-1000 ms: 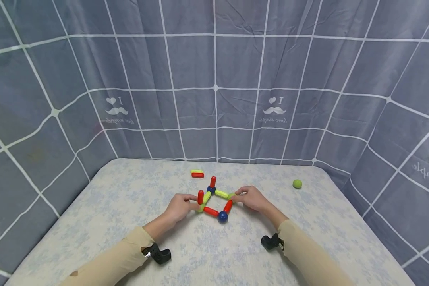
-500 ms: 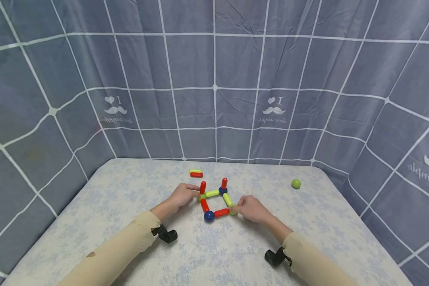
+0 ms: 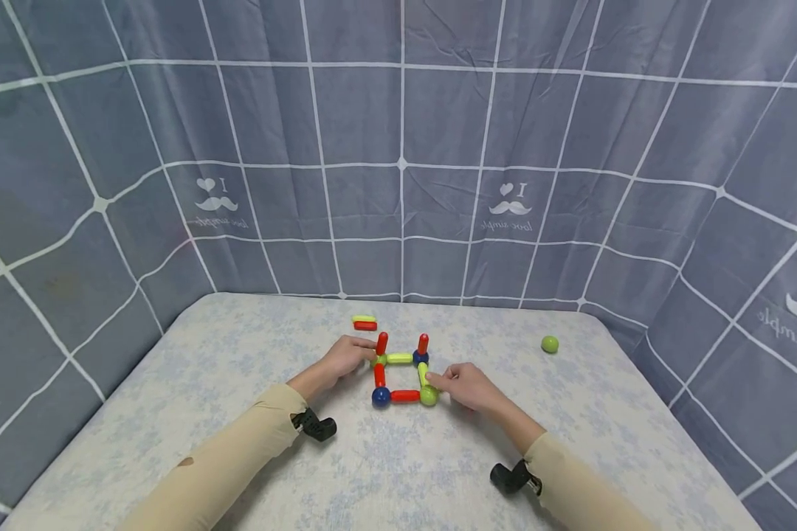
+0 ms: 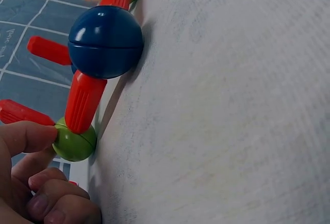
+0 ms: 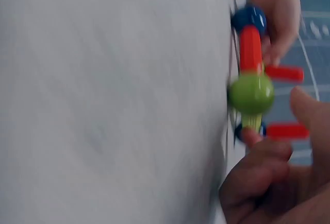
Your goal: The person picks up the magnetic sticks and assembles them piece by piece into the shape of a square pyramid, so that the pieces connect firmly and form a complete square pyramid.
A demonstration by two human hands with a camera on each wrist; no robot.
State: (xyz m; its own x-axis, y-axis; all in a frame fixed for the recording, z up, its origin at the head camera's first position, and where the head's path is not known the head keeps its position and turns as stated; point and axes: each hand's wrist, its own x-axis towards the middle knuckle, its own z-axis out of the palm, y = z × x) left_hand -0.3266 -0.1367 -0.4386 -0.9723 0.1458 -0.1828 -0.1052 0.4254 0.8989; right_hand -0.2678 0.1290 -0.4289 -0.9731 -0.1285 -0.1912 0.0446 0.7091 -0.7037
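Observation:
A four-sided frame of balls joined by rods lies on the table: a blue ball [image 3: 381, 397] at front left, a green ball [image 3: 428, 396] at front right, a second green ball [image 4: 75, 140] at back left and a second blue ball [image 3: 421, 358] at back right. Red rods [image 3: 405, 396] form its front and left sides, yellow-green rods [image 3: 399, 358] the others. From each back ball one red rod [image 3: 423, 344] stands up. My left hand [image 3: 347, 357] pinches the back-left green ball. At the right side, my right hand [image 3: 471, 387] touches the yellow-green rod with a fingertip, thumb apart.
A yellow-green rod [image 3: 364, 318] and a red rod [image 3: 365, 326] lie side by side behind the frame. One loose green ball [image 3: 550, 344] sits at the right rear. Beneath the right hand shows a small red bit [image 3: 470, 411], mostly hidden. A grey checked curtain [image 3: 438, 206] surrounds the table.
The frame has turned clockwise as seen from above, its front blue ball swinging left. My left hand has moved slightly away from me, my right hand slightly closer, its fingers off the front-right green ball.

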